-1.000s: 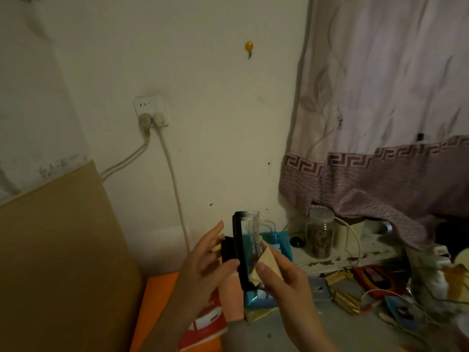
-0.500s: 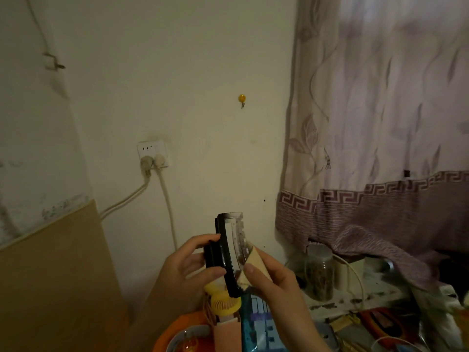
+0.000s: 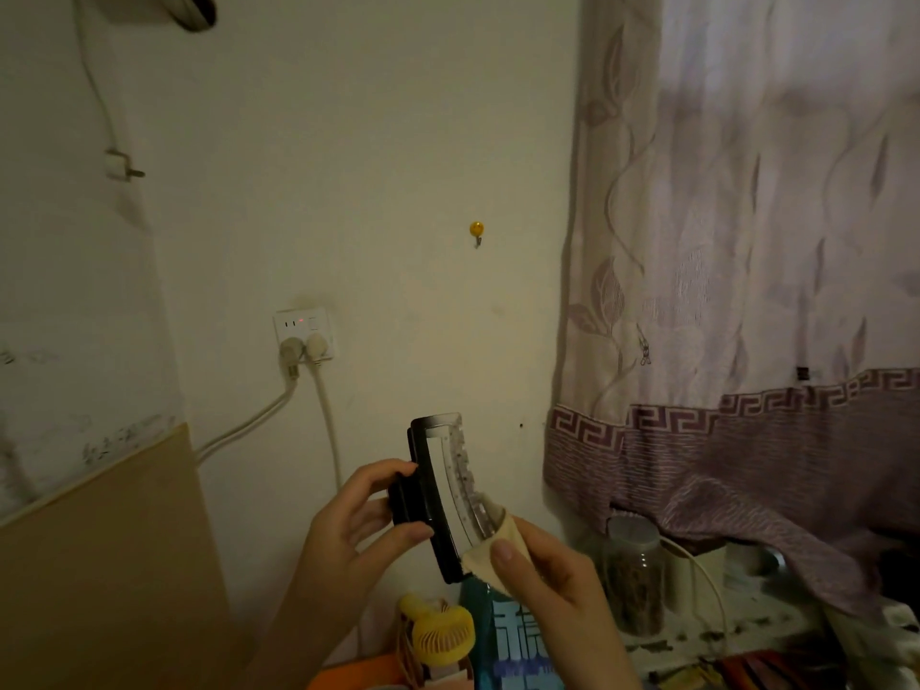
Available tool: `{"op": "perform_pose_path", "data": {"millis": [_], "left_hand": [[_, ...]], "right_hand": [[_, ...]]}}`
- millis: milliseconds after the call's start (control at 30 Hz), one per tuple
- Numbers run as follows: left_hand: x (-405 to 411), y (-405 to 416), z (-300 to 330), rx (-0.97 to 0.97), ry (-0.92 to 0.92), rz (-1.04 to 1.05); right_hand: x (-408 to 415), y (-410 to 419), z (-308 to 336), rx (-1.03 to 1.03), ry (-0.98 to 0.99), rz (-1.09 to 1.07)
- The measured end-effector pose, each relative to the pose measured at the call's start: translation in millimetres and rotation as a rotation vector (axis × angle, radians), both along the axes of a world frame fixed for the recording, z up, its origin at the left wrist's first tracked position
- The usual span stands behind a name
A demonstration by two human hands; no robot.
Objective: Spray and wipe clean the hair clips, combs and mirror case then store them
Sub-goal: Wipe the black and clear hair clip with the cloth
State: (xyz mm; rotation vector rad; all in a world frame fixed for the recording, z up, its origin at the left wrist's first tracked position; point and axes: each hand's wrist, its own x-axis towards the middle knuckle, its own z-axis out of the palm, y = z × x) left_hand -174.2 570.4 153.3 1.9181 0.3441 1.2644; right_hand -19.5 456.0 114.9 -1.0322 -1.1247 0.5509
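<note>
So the person's got a big black clip [image 3: 438,495] held up in front of the wall, roughly chest height in the head view, standing close to upright with its top leaning a bit left. The long axis runs top to bottom, and that's the thing that matters here. The left hand [image 3: 348,520] grips it by the hinge side, thumb and fingers curled round the black back part, so it's basically the vise. The right hand [image 3: 542,575] pinches a small beige cloth [image 3: 490,542] and has it pressed on the lower end of the clip, on the clear toothed side facing right. So the cloth sits at the bottom right, and nearly the whole length of the clip lies up and slightly left from it. By the look of it, the wipe has to travel along that axis toward the top end while the left hand keeps it steady. The teeth could snag the cloth, so a light drag seems smarter than a hard rub. Down below there's a yellow mini fan [image 3: 440,634] and a blue bottle [image 3: 503,639], probably the spray, though the label's too blurry to say. A jar [image 3: 632,575] sits further right under the curtain [image 3: 747,291]. No combs or mirror case in view, so there's likely plenty left to do.
</note>
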Motion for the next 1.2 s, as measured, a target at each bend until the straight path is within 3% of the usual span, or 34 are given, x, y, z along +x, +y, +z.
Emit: {"op": "perform_pose_path", "data": {"millis": [133, 333, 500, 700, 1000, 1200], "left_hand": [[-2.1, -3.9, -0.3, -0.017, 0.015, -0.027], [-4.5, -16.6, -4.3, -0.005, 0.222, -0.105], [-3.2, -23.9, -5.3, 0.032, 0.306, -0.146], [-4.8, -23.7, -3.8, 0.074, 0.205, -0.098], [-9.9, -14.3, 0.7, 0.052, -0.006, -0.027], [-14.0, -5.7, 1.5, 0.032, -0.106, -0.004]], "right_hand": [[2.9, -4.1, 0.8, 0.009, 0.039, 0.030], [16.8, -1.3, 18.7, 0.110, 0.202, -0.061], [12.5, 6.6, 33.9, 0.187, 0.176, -0.076], [7.9, 11.3, 37.8, 0.263, 0.226, -0.104], [-4.3, 3.0, 32.4, 0.119, -0.018, 0.033], [-4.0, -4.8, 18.6, 0.010, -0.045, 0.073]]}}
